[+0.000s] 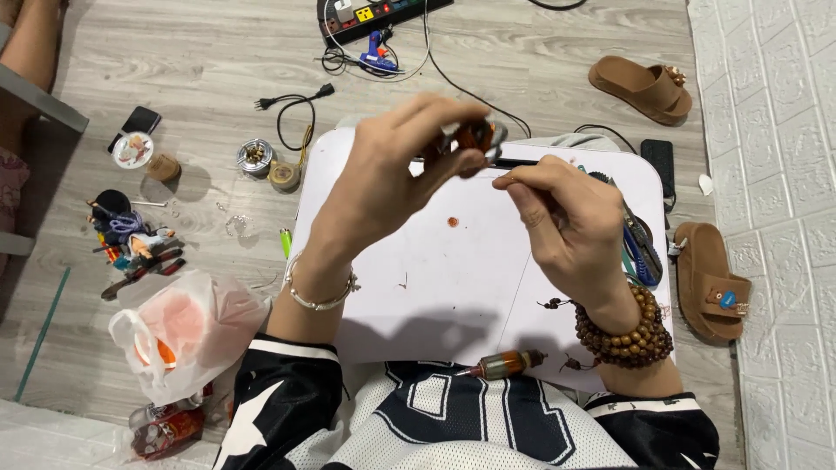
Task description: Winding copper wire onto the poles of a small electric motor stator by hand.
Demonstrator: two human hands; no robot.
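Note:
My left hand [396, 165] is raised over a small white table [453, 278] and pinches a small orange-brown bead piece with a metal part [475, 135] between its fingertips. My right hand [566, 226] is closed around a thin dark tool [514, 163] whose tip points at that piece. A silver bangle sits on my left wrist and a wooden bead bracelet [629, 335] on my right. One tiny orange bead [453, 222] lies on the tabletop. A brown bead pendant [505, 364] rests at the table's near edge.
Blue-handled pliers [643, 248] lie at the table's right side. On the wood floor: two brown sandals [643, 85], a power strip with a blue glue gun [376, 48], a plastic bag [187, 326], small tins, a phone, cables and a person's leg at top left.

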